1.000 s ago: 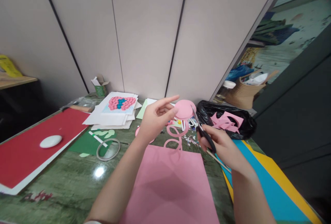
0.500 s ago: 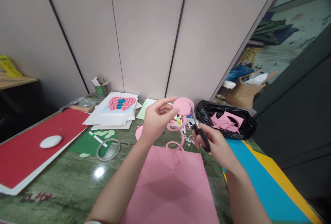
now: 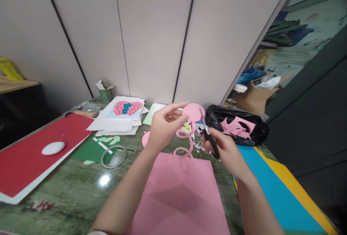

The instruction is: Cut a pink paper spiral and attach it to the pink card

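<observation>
My left hand [image 3: 167,123] pinches the left edge of a pink paper disc [image 3: 193,112] between thumb and fingers. From the disc a curled pink paper strip [image 3: 191,144] hangs down in a spiral. My right hand [image 3: 226,150] is closed around the black handles of a pair of scissors [image 3: 211,143], whose blades meet the disc's right edge. Below the strip lies a large sheet of pink paper [image 3: 187,195] on the table. Another pink round piece [image 3: 145,139] is partly hidden behind my left wrist.
To the right, a black plastic bag [image 3: 261,130] holds pink paper scraps [image 3: 235,129], beside blue paper [image 3: 273,188] and yellow paper. At left are red paper [image 3: 24,155], a white oval object [image 3: 53,148], a tape ring [image 3: 114,167] and stacked white sheets [image 3: 94,123].
The disc has shifted slightly right and down in my left hand's pinch, with the scissors still at its right edge. The hanging spiral has swayed a little.
</observation>
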`<state>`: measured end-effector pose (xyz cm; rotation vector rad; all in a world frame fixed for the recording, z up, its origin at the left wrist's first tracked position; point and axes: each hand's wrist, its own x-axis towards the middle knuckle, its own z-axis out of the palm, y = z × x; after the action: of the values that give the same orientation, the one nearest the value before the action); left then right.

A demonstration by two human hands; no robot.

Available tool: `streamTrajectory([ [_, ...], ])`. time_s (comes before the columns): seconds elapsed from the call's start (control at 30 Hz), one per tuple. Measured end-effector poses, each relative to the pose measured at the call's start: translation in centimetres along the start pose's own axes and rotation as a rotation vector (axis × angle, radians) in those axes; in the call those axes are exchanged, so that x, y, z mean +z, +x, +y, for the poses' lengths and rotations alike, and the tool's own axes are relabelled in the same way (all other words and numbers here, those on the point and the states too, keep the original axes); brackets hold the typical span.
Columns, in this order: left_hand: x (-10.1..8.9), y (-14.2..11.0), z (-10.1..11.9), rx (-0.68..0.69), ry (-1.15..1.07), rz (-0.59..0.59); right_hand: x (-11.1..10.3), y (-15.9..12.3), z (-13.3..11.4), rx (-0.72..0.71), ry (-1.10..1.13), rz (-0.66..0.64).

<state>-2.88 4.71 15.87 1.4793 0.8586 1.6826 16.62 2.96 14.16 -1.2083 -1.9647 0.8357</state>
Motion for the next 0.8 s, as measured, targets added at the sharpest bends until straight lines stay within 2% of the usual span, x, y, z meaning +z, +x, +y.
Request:
streamTrajectory([
  [0.8,-0.91,0.24,0.58,-0.021,0.057,0.07,-0.85,-0.31,-0.27,0.004,-0.009,-0.105],
])
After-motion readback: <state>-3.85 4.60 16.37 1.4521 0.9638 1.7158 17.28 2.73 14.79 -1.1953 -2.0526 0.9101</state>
